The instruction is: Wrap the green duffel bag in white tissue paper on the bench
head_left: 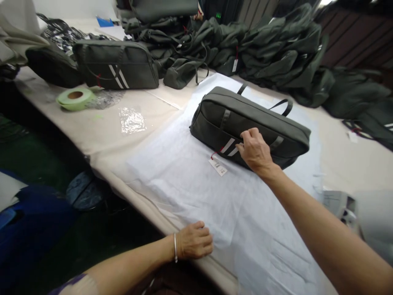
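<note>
left hand (195, 241) curls closed at table (104, 139) edge; right hand (254, 150) seemingly adjusts duffel bag (245, 114), grip unclear; next move needs steadiness.

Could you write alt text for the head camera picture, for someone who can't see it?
A person's curled right hand is at the front of a dark, white-striped bag on a white sheet. The left hand rests at the table's near edge. More dark bags are heaped behind.
</note>
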The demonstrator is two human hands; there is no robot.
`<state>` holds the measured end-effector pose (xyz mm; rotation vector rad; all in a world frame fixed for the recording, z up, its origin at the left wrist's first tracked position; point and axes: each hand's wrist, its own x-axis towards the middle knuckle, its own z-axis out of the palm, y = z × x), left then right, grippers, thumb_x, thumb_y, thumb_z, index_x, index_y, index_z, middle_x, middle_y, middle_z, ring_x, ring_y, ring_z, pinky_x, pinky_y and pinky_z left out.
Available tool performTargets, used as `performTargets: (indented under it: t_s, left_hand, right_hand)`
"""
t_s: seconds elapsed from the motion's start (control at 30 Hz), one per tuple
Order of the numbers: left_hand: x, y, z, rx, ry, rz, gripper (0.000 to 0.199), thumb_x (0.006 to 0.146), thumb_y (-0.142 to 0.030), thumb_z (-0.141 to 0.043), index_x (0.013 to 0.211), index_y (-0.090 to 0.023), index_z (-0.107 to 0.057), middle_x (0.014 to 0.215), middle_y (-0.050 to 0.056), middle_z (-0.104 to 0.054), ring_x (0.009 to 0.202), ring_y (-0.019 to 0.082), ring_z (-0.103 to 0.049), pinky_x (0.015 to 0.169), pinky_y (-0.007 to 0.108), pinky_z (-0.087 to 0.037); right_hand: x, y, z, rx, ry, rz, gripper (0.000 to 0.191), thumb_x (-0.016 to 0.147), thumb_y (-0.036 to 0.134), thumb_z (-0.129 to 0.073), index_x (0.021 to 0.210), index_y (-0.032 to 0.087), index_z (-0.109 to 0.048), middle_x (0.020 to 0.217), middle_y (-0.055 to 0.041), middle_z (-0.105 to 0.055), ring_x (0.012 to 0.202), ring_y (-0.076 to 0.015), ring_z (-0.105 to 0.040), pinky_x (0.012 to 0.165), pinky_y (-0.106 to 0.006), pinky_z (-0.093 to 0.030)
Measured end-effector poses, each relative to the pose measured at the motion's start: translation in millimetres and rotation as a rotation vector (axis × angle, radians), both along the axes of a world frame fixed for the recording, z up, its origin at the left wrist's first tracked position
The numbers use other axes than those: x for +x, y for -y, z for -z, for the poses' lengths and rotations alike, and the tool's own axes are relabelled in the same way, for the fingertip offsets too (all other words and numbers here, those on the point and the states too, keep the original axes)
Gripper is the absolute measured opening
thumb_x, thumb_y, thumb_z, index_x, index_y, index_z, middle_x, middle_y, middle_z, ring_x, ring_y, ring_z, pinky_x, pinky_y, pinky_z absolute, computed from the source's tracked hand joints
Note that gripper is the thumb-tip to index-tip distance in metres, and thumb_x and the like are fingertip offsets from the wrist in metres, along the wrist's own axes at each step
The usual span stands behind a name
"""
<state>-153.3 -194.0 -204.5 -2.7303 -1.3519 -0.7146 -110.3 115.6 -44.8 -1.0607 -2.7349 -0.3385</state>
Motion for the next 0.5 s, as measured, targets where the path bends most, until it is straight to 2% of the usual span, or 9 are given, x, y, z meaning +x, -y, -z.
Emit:
performTargets:
  t_s: [0.17, 0.33, 0.4, 0.5]
  left_hand:
    - [0.4, 1.8, 4.6, 0.034, 0.077, -0.02, 0.024, 0.09, -0.017, -0.057, 0.067, -0.019, -0.05, 0.065, -0.001, -0.046, 0.064, 0.015, -0.045, 0.063, 0.033, -0.036]
    - [3.2, 2.9, 6.0, 0.067, 0.12, -0.04, 0.027, 0.089, -0.015, -0.057, 0.064, -0.018, -0.047, 0.063, -0.001, -0.044, 0.062, 0.015, -0.043, 0.059, 0.032, -0.034]
    - [3.5, 3.3, 5.4, 0.062, 0.116, -0.042, 0.028, 0.088, -0.016, -0.058, 0.064, -0.018, -0.046, 0.063, -0.001, -0.043, 0.062, 0.015, -0.043, 0.056, 0.032, -0.033]
    - [5.3, 11.4, 3.1, 0.034, 0.082, -0.026, 0.027, 0.087, -0.018, -0.061, 0.065, -0.018, -0.046, 0.065, -0.001, -0.042, 0.062, 0.015, -0.044, 0.052, 0.031, -0.03]
  right_hand:
    - [2.4, -6.9, 9.5, -0.027, 0.212, 0.122, 0.03, 0.084, 0.035, -0.065, 0.105, 0.015, -0.057, 0.102, -0.0129, -0.061, 0.089, -0.027, -0.059, 0.061, -0.032, -0.041]
    - [-10.4, -16.3, 13.0, 0.018, 0.324, 0.098, 0.025, 0.081, 0.037, -0.069, 0.089, 0.015, -0.062, 0.086, -0.012, -0.066, 0.08, -0.027, -0.062, 0.067, -0.037, -0.038]
    - [-11.0, -16.0, 13.9, 0.058, 0.331, 0.08, 0.021, 0.081, 0.033, -0.07, 0.089, 0.015, -0.061, 0.087, -0.0113, -0.066, 0.084, -0.027, -0.061, 0.068, -0.036, -0.036]
    - [-4.4, -11.6, 11.9, 0.112, 0.306, 0.063, 0.014, 0.085, 0.028, -0.064, 0.091, 0.017, -0.06, 0.092, -0.0089, -0.064, 0.089, -0.0244, -0.059, 0.059, -0.032, -0.03]
